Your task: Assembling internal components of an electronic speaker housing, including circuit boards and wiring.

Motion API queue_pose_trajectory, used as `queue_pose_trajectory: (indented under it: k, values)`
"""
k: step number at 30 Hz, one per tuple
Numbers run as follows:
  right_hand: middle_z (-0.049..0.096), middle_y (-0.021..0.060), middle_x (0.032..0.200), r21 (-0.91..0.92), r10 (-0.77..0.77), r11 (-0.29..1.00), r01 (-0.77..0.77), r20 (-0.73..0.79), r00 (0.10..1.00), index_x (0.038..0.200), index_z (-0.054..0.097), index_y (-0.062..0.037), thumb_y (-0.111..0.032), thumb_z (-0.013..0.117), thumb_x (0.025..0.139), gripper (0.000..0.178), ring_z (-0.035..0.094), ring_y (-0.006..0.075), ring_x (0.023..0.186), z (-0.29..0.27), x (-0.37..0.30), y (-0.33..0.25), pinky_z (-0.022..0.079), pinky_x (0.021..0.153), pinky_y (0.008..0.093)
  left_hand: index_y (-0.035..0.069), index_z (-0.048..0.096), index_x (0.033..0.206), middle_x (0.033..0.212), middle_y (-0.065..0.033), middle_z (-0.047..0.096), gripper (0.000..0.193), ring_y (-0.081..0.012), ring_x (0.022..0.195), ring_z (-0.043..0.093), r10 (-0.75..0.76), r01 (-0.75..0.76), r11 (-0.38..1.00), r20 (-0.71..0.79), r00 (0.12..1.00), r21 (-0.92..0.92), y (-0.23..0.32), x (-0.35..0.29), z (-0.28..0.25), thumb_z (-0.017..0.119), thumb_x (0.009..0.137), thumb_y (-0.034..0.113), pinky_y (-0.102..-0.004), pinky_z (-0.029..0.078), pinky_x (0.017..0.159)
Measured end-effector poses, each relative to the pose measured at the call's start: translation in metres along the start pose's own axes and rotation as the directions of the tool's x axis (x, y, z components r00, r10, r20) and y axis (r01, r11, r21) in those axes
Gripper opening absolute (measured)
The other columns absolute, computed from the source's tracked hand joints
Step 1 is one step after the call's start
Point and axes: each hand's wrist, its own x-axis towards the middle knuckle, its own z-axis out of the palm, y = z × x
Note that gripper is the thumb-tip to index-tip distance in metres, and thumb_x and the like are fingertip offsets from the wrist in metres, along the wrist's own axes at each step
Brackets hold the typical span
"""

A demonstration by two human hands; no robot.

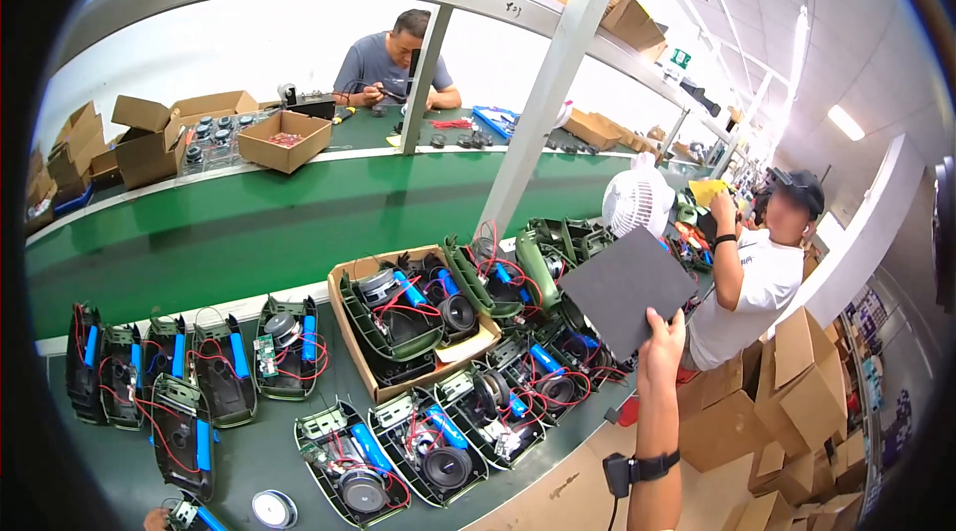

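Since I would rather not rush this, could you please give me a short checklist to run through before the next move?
1. Right hand has a grip on the dark flat panel: ok, held at its lower right edge.
2. Panel clear of the parts below: cannot tell; it overlaps them in view, but contact is unclear.
3. Left hand secure on the shell with a blue cell: cannot tell; the picture's lower edge cuts both off.
4. Loose round speaker seated in a shell: not ok; it lies on the bench.
5. Space left in the open cardboard box: not ok; speaker shells fill it.
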Motion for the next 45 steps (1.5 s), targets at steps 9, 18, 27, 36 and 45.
queue_pose_trajectory:
  k: [9, 18, 27, 36, 45]
  values:
    - [0.068, 0.0304, 0.121, -0.780, -0.106, 0.608, 0.150, 0.107, 0.989, 0.127, 0.058, 0.0098, -0.041, 0.057, 0.106, 0.055, 0.066, 0.0406, 0.116, -0.027, 0.047, 0.052, 0.047, 0.104, 0.0453, -0.003, 0.055, 0.141, 0.151, -0.0253, 0.048, 0.057, -0.0429, 0.139, 0.044, 0.084, -0.098, 0.993, 0.183, 0.979, 0.064, -0.004, -0.016, -0.022, 0.044, 0.112, 0.044, -0.0496, 0.030, 0.118]
    - [0.061, 0.0109, 0.133, -0.745, -0.146, 0.608, 0.276, 0.237, 0.960, 0.147, 0.054, -0.0027, -0.030, 0.056, 0.109, 0.046, 0.057, 0.0178, 0.122, -0.037, -0.039, -0.013, 0.043, 0.105, 0.0324, 0.000, 0.061, 0.108, 0.122, -0.0181, 0.062, 0.060, -0.0424, 0.129, 0.055, -0.144, 0.152, 0.987, 0.152, 0.978, -0.045, 0.032, -0.014, -0.037, 0.089, 0.068, 0.035, -0.0510, 0.041, 0.110]
    - [0.071, 0.0124, 0.096, -0.093, -0.065, 0.842, 0.531, 0.961, 0.270, 0.109, 0.072, -0.0028, -0.003, 0.076, 0.088, 0.022, 0.067, 0.0319, 0.080, 0.144, -0.350, -0.075, 0.054, 0.074, 0.0376, 0.004, 0.065, 0.116, 0.100, -0.0112, 0.064, 0.041, -0.0237, 0.089, 0.063, -0.230, 0.231, 0.966, 0.025, 0.973, -0.114, 0.059, -0.017, -0.017, 0.085, 0.081, 0.013, -0.0333, 0.051, 0.078]
    - [0.059, 0.0075, 0.108, 0.465, -0.160, 0.661, 0.589, 0.854, -0.495, 0.111, 0.073, -0.0077, -0.014, 0.065, 0.085, 0.028, 0.054, 0.0250, 0.094, 0.143, -0.397, -0.034, 0.043, 0.078, 0.0361, 0.006, 0.065, 0.122, 0.098, -0.0057, 0.066, 0.048, -0.0164, 0.087, 0.064, -0.302, 0.334, 0.884, 0.147, 0.942, -0.325, 0.077, -0.018, -0.010, 0.088, 0.084, 0.023, -0.0298, 0.051, 0.071]
    - [0.061, 0.0086, 0.117, 0.555, -0.226, 0.575, 0.601, 0.814, -0.535, 0.107, 0.072, -0.0083, -0.017, 0.062, 0.086, 0.025, 0.057, 0.0244, 0.101, 0.153, -0.387, -0.050, 0.045, 0.084, 0.0365, 0.002, 0.041, 0.146, 0.132, -0.0150, 0.060, 0.063, -0.0152, 0.110, 0.063, -0.329, 0.475, 0.421, 0.358, 0.874, -0.773, 0.082, -0.037, -0.032, 0.074, 0.092, -0.007, -0.0305, 0.052, 0.098]
